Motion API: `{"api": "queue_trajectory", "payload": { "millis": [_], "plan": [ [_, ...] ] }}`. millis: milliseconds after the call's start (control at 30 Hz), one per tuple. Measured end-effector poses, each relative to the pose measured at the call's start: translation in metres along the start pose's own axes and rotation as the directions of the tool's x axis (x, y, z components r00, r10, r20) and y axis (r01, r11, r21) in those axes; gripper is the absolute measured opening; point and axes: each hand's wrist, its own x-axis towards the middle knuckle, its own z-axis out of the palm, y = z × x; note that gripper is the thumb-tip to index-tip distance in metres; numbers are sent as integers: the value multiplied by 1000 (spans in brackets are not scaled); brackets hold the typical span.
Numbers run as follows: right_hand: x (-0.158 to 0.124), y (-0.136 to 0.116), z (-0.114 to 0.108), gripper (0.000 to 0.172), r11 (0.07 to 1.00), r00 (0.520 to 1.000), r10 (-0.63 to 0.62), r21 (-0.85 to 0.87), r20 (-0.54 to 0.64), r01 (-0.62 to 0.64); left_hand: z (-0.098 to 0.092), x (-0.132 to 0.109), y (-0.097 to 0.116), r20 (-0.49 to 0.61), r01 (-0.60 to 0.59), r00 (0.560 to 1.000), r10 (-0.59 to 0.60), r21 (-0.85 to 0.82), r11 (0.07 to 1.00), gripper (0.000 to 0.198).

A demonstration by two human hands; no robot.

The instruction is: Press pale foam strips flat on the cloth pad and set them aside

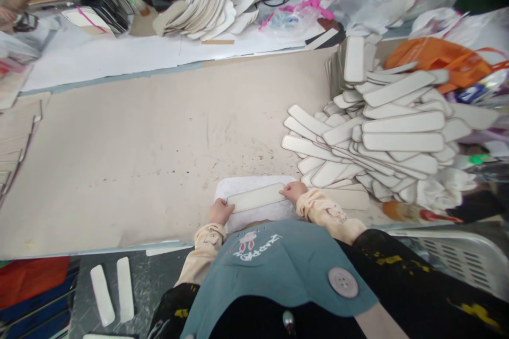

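With twelve o'clock pointing away from the body, a long pale strip (255, 198) with rounded corners is held over a white pad (234, 184) at the near edge of the table (139, 137). Its left end is pinched between the thumb and fingers of the left hand (220, 212), its right end between those of the right hand (293, 191). The strip is slanted, its right end set a little farther off; whether the pad is touched by it cannot be told.

At two o'clock from the strip, a large loose pile of similar strips (403, 140) is heaped, with an orange bag (437, 61) seen beyond it. At three o'clock, a bottle (401, 211) with a red top is laid on its side. At eight o'clock, two strips (126, 290) are laid side by side on a dark surface (151, 275) lower than the table. Toward twelve o'clock, a fanned stack of white pieces (214, 8) is seen on a white-covered surface (159, 53). At eleven o'clock, a stack of dark-edged pieces (113, 8) is placed. At ten o'clock, another person's hand (8, 14) is partly shown.
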Motion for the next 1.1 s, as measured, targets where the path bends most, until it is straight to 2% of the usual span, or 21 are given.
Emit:
{"api": "queue_trajectory", "payload": {
  "millis": [200, 567, 867, 1100],
  "plan": [
    [-2, -1, 0, 23, 999, 999, -39, -14, 4, 39, 2, 0, -10, 46, -1, 999, 10, -180, 984, 31],
    [-6, -8, -3, 27, 996, 999, -12, -83, 48, 16, 7, 5, -9, 117, 63, 993, -28, -303, 951, 36],
    [-1, -8, 3, 22, 992, 999, -27, -123, 38, 31, 11, 8, -13, 114, 35, 993, -1, -294, 955, 36],
    [-3, -9, 0, 22, 990, 998, -48, -130, 44, 53, 5, 5, -10, 66, 7, 998, 6, -190, 982, 31]
  ]
}}
